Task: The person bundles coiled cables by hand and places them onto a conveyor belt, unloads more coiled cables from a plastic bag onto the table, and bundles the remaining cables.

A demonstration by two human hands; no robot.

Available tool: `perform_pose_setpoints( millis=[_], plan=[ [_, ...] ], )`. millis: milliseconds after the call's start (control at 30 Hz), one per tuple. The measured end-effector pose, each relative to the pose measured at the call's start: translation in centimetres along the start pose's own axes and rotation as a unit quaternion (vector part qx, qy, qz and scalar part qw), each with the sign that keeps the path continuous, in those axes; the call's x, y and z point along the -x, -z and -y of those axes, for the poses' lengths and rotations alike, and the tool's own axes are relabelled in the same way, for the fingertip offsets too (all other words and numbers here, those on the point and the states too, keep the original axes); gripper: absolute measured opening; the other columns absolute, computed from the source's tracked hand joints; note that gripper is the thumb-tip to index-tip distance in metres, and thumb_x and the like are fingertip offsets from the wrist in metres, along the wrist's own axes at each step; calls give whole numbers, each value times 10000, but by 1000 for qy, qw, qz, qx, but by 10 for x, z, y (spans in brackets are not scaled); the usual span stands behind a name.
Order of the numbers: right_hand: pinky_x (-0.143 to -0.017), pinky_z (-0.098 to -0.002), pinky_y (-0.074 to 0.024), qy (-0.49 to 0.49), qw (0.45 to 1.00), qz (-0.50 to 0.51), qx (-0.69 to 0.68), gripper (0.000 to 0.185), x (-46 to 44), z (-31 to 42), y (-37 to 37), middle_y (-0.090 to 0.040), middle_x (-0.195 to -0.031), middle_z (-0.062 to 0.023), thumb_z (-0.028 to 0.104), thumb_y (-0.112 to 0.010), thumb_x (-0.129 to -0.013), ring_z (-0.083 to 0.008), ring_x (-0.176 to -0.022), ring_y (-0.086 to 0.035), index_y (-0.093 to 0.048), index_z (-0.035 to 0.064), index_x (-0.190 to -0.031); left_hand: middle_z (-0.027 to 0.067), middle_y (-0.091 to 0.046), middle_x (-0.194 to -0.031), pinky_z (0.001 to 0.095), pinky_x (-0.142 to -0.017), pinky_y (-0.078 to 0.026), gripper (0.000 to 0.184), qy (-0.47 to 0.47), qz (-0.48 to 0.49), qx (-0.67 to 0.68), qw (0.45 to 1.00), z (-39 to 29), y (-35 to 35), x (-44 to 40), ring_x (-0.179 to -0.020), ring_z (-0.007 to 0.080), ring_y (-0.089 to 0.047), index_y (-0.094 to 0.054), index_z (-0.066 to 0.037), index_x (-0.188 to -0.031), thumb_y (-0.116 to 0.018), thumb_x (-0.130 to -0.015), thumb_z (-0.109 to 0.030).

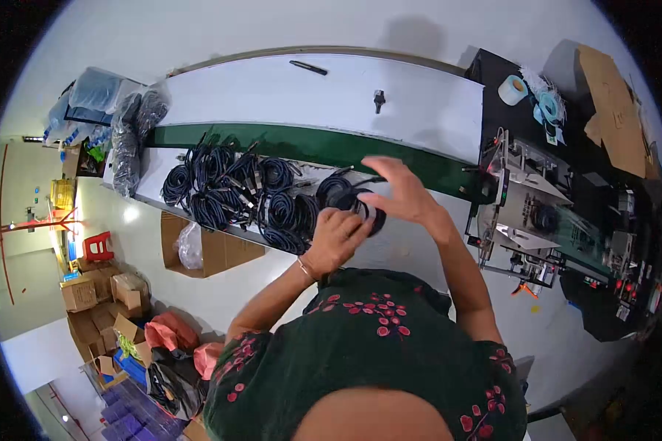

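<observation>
My left hand (pixel 337 237) has its fingers curled at the near edge of a coiled black cable (pixel 379 221), which it appears to grip. Over the same coil, my right hand (pixel 403 192) is spread, thumb and fingers apart, slightly smeared by motion. Part of the coil is hidden behind both hands. Another dark coil (pixel 334 188) lies just beyond my left hand. To the left is a heap of coiled black cables (pixel 221 184) with metal-looking plugs, lying on the near white worktop (pixel 155 166).
A green belt strip (pixel 272 143) runs behind the cables. The white shelf (pixel 243 88) beyond holds a black pen-like item (pixel 308 67) and a small dark item (pixel 379 101). A machine (pixel 529 198) stands right; an open cardboard box (pixel 228 253) sits below left.
</observation>
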State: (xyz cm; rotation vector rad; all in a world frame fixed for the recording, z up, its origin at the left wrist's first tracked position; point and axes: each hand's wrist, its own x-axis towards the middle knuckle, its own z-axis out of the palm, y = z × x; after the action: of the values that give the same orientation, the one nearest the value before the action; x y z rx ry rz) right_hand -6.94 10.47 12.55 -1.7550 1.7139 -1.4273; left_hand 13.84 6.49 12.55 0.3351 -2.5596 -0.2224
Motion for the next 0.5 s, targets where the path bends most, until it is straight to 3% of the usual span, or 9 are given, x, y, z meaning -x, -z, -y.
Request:
perform_pose_setpoints(
  millis=[67,167,233,267,400,500],
  plan=[
    [-709,-337,-457,-97,944,315,-22,330,-1,-12,-7,-653,-962,-116,196,-666,-784,-260,-772,-585,-609,6,-1047,22,-568,-1000,376,-850,-379,416,-89,-4,7,996,-3,6,1,-881,196,-533,-620,-84,-1145,-653,-731,-74],
    [-687,-314,-442,-125,932,321,-111,269,4,-1,-1,-648,-870,-100,155,-656,-784,-219,-717,-553,-611,-2,-998,27,-560,-1041,404,-896,-389,462,-68,6,9,998,-3,17,-9,-995,226,-524,-624,-78,-1153,-704,-699,-110],
    [-670,-280,-424,-168,943,175,-227,232,23,-8,-1,-627,-850,-76,112,-648,-789,-179,-705,-531,-605,2,-989,55,-546,-1121,404,-919,-397,492,38,39,144,988,-9,33,-21,-1073,254,-490,-612,-74,-1175,-733,-700,-114],
    [-670,-280,-424,-171,943,176,-225,232,25,-3,1,-627,-850,-76,112,-648,-789,-179,-705,-531,-605,2,-989,55,-546,-1121,404,-919,-397,492,39,39,147,988,-12,33,-25,-1073,254,-490,-612,-74,-1175,-733,-700,-114],
    [-660,-258,-405,-183,954,112,-208,214,26,27,20,-597,-838,-53,73,-640,-791,-161,-699,-507,-608,8,-992,84,-575,-1087,361,-890,-438,430,201,-112,200,952,-22,16,-48,-1018,245,-538,-593,-34,-1162,-704,-747,-59],
    [-656,-242,-400,-157,957,96,-225,180,26,31,31,-577,-854,-47,39,-623,-799,-144,-700,-498,-606,2,-974,77,-591,-1016,317,-803,-455,393,234,-57,309,920,-7,8,-42,-900,205,-554,-588,-25,-1136,-673,-753,-18]
  ],
)
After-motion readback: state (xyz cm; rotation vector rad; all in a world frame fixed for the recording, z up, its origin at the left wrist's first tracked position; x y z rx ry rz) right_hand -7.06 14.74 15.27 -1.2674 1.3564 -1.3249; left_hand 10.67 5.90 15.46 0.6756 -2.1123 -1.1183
